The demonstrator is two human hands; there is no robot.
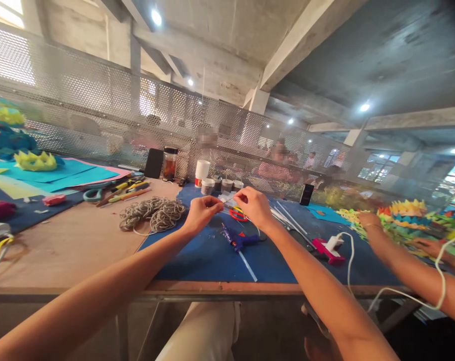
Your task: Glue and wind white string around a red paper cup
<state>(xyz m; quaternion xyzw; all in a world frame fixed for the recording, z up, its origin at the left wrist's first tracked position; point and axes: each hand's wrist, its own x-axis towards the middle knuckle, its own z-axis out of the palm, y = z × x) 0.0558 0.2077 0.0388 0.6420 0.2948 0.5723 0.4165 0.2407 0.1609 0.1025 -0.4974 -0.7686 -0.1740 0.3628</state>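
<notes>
My left hand (202,212) and my right hand (255,206) are raised close together above the blue mat (197,255). Both pinch a thin, pale, see-through strip (228,199) stretched between the fingertips; its exact kind is too small to make out. Below them lies a dark blue hot glue gun (235,239), with a clear glue stick (248,265) poking out of its back. Just under the fingers, partly hidden, are red and yellow handles (238,214), seemingly of scissors. A heap of grey-brown cord (152,213) sits left of my left hand.
Small paint pots (207,186), a white cup (202,171) and a jar (170,164) stand at the back. Pliers and cutters (124,191) lie left. Right are thin rods (292,218), a pink power strip (328,251) with white cable, and a co-worker's arm (396,260) by paper pieces.
</notes>
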